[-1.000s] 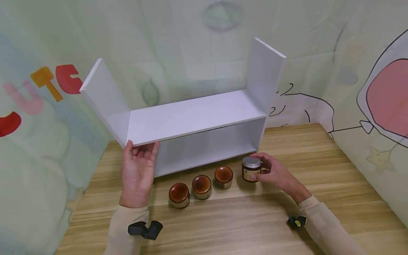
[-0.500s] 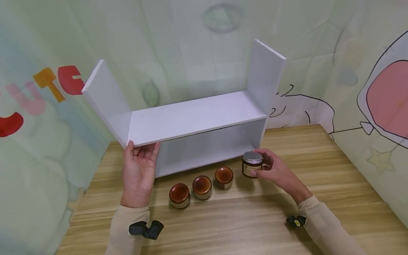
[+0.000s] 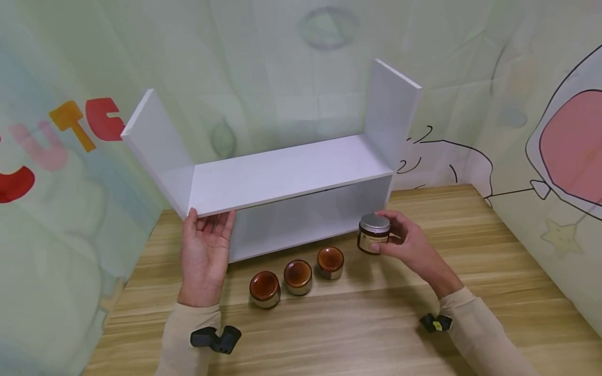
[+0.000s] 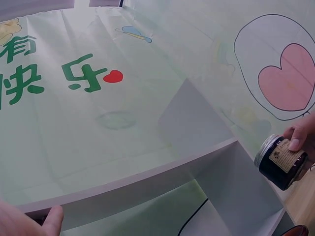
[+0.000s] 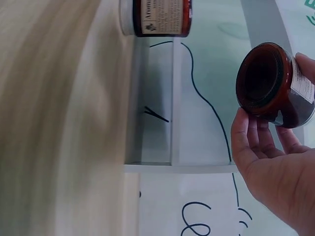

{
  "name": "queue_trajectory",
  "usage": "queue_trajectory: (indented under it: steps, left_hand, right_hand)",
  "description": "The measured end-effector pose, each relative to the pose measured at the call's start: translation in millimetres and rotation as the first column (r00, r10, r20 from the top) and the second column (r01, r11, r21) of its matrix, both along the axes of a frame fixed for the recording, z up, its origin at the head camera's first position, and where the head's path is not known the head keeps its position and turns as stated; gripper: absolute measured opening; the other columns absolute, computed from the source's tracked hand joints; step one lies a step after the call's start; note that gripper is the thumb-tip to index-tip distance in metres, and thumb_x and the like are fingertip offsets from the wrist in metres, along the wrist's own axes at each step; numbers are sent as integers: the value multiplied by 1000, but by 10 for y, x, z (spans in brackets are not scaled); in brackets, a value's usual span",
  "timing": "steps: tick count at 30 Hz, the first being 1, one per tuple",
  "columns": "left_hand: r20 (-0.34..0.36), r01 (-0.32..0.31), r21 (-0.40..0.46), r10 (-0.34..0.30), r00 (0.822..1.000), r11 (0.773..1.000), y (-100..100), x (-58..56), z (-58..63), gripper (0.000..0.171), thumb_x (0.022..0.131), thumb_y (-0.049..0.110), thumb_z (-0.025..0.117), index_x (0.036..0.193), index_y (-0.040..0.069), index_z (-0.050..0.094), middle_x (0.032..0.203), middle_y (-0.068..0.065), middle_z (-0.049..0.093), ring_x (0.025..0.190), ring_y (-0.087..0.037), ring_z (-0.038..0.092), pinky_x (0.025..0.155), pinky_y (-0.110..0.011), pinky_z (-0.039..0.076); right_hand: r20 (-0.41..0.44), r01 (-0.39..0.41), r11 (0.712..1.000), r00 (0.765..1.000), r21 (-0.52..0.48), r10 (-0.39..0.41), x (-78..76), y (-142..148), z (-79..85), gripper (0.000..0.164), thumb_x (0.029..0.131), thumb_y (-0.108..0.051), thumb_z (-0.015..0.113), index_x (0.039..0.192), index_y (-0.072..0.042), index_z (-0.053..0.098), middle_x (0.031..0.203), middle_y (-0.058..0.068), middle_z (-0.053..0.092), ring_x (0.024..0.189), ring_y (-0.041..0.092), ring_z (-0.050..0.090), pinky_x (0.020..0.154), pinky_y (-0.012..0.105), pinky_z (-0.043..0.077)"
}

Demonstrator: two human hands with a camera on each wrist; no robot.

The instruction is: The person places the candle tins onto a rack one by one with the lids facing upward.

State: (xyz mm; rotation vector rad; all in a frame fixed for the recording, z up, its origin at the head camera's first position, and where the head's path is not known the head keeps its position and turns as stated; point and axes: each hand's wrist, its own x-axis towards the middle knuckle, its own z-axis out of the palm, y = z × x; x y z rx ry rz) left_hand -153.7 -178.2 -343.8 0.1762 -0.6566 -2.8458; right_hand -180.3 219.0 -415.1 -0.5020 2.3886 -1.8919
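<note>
Wood-grain table (image 3: 357, 334), near part bare in front of the row. Three short amber glass jars (image 3: 298, 277), bases up, line up slightly apart along the white board shelf's front, left of the table's right edge. Right hand (image 3: 414, 250) grips a silver-lidded amber glass jar with beige label (image 3: 373, 235), lid up, off the table, before the shelf's lower right front corner; gap to shelf can't tell. Left hand (image 3: 204, 261), well apart, holds the left front corner of the white board shelf (image 3: 291, 167), fingers under the middle board. Change: gripped jar is higher and nearer the shelf than a second ago; row and left hand basically unmoved. Judged mid-carry, not set down. Far: pale green printed backdrop (image 3: 282, 68) behind table's back edge.
</note>
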Motion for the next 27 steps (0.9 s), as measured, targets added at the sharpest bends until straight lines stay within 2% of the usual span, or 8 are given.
queue_trajectory:
  steps: [7,18,27]
  left_hand:
    - [0,-3,0,3,1000,1000,2,2,2,40,110,32,43,142,7,41,135,-9,43,129,-21,46,106,-33,52]
    - [-5,-4,-6,4,1000,1000,3,6,-7,41,110,32,43,142,7,40,135,-9,43,129,-21,46,107,-33,51]
    - [-10,-6,-29,6,1000,1000,5,7,-10,42,110,32,43,143,7,40,136,-9,42,128,-21,47,106,-33,52]
  right_hand:
    - [-25,14,1000,1000,-12,-14,1,-28,104,68,85,-7,82,143,-9,48,138,16,55,119,28,60,98,28,55]
    - [-50,31,999,998,-29,-32,15,-82,236,69,87,-11,82,147,-13,47,140,14,55,122,29,58,99,25,53]
    - [-96,51,998,994,-29,-54,-19,-134,369,68,87,-10,81,147,-15,49,137,13,58,123,25,57,101,25,52]
